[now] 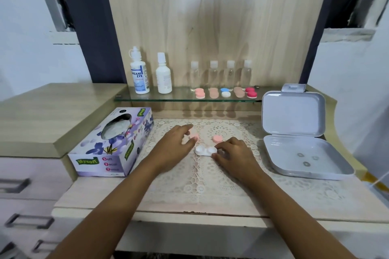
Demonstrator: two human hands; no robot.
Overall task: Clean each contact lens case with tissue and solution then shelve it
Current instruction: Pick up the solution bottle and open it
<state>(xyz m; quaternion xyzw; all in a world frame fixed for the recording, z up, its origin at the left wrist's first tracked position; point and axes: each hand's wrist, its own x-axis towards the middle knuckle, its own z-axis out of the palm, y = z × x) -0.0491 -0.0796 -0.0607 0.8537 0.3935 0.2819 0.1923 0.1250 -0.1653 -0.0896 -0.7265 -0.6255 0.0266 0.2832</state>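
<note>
Centrally on the lace mat (202,176), a white lens case (205,150), flat on the cloth, both wells uncapped and facing up. Right hand (233,153) at the case's right end: fingers (223,145) curled, thumb and forefinger clamped on the right well. Left hand (176,141) just left of the case, fingers apart and reaching over a pink cap (194,136); cap between thumb and forefinger, but too blurred to tell whether pinched or only touched. Second pink cap (217,138) on the mat just behind the case, close to the right hand's knuckles and apart from the first cap.

Mat spread over the pale tabletop (160,204). Left of the mat, a purple floral tissue box (111,143), set at an angle, white tissue showing in the oval opening on top. Right of the mat, an open white hinged box (294,115), lid standing up at the back, three small dark rings (305,160) lying in the shallow tray.

Behind and higher up, a glass shelf (185,97) against the wooden back panel. On the shelf from the left: a labelled solution bottle (139,71), a plain white bottle (163,75), then four clear bottles (222,74) with white caps in a row. In front of the clear bottles, five closed cases side by side: pink (200,93), peach (213,92), blue and white (225,92), beige (239,91), red (251,92).
</note>
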